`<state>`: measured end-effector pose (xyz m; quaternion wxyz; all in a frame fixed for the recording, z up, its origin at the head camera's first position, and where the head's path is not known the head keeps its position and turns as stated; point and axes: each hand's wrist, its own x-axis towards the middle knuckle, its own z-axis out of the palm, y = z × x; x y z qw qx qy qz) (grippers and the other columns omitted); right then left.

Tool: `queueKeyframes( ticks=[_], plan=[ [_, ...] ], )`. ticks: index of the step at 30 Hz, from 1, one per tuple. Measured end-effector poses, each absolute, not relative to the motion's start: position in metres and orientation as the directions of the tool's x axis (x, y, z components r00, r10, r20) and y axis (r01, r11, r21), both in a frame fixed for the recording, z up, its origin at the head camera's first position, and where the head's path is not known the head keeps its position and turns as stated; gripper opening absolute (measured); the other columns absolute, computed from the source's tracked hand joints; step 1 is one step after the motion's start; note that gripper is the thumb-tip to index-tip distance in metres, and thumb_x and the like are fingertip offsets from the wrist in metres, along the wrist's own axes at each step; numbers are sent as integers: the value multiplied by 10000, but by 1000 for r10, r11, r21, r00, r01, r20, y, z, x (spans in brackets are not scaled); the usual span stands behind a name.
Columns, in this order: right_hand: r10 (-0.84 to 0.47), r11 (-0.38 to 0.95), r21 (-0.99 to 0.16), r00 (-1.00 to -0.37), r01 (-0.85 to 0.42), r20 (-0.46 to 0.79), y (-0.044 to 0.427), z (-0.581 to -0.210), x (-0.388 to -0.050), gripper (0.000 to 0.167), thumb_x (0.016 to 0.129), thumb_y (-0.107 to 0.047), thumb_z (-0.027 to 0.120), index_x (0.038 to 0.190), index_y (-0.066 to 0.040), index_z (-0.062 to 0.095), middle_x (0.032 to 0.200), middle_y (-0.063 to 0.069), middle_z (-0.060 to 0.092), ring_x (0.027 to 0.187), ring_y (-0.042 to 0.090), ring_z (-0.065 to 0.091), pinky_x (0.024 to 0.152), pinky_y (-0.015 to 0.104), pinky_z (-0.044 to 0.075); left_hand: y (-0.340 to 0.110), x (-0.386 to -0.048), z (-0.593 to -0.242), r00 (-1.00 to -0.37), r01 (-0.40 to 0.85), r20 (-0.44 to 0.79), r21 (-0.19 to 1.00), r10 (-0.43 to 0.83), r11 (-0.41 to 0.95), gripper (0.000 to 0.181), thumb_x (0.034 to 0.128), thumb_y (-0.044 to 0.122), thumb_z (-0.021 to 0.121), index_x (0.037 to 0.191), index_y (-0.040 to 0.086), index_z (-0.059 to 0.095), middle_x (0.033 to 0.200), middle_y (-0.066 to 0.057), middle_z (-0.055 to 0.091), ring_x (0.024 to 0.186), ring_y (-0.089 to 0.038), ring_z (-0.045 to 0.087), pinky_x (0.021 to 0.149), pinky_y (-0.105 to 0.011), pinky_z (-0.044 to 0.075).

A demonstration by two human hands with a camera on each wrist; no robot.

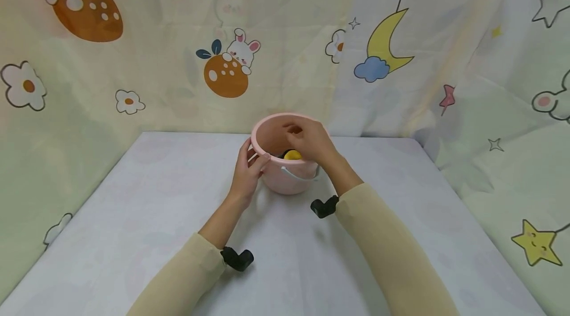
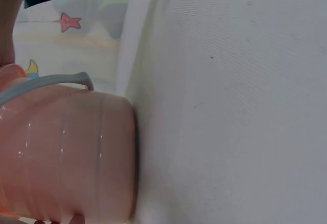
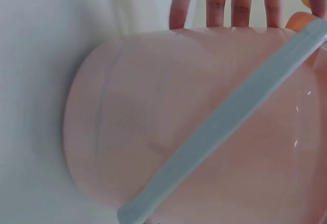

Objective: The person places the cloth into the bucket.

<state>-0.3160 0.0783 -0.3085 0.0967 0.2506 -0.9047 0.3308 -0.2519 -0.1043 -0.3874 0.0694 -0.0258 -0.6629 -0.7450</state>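
Observation:
A pink bucket (image 1: 288, 177) with a pale grey-blue handle (image 3: 214, 132) stands upright on the table, near its far edge. My left hand (image 1: 247, 170) grips its left side, the thumb at the front of the rim and the fingers reaching round the wall. Over the bucket's mouth is my right hand (image 1: 311, 140), its loosely bent fingers pointing left. I see nothing between its thumb and forefinger, though part of the hand is turned away. Inside the bucket lies a yellow rounded thing (image 1: 292, 155) beside something dark; their kinds are hidden.
A white cloth-covered table (image 1: 178, 197) extends around the bucket. Behind it hangs a pale curtain (image 1: 285, 59) printed with rabbits, fruit, flowers and a moon. Black wrist mounts (image 1: 238, 259) sit at both sleeves.

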Motion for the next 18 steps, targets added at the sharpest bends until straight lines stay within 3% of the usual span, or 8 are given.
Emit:
queueKeyframes(
  ticks=[7,13,18],
  plan=[
    [-331,622,-523,-801,-582,498,85,-309,-305,290,987,-124,612,1260,-77,698,1200,95,713,1091,306,650,955,443,532,-110,-251,-382,-991,118,112,989,-69,-90,747,986,252,623,1625,221,238,1627,-116,330,1451,-298,397,1144,-584,330],
    [-328,659,-501,-814,-561,480,94,-312,-299,377,968,-147,623,1339,-100,663,1285,103,671,1205,309,575,1041,491,475,-115,-247,-373,-992,88,83,995,-99,-46,808,964,262,623,1643,236,185,1642,-82,293,1502,-297,313,1197,-521,291],
    [-307,700,-489,-838,-520,451,103,-319,-292,417,973,-215,646,1385,-149,633,1385,124,583,1301,329,496,1061,538,457,-124,-239,-372,-983,96,112,989,-143,117,776,980,305,577,1645,235,181,1665,-95,227,1535,-323,233,1215,-525,265]
  ],
)
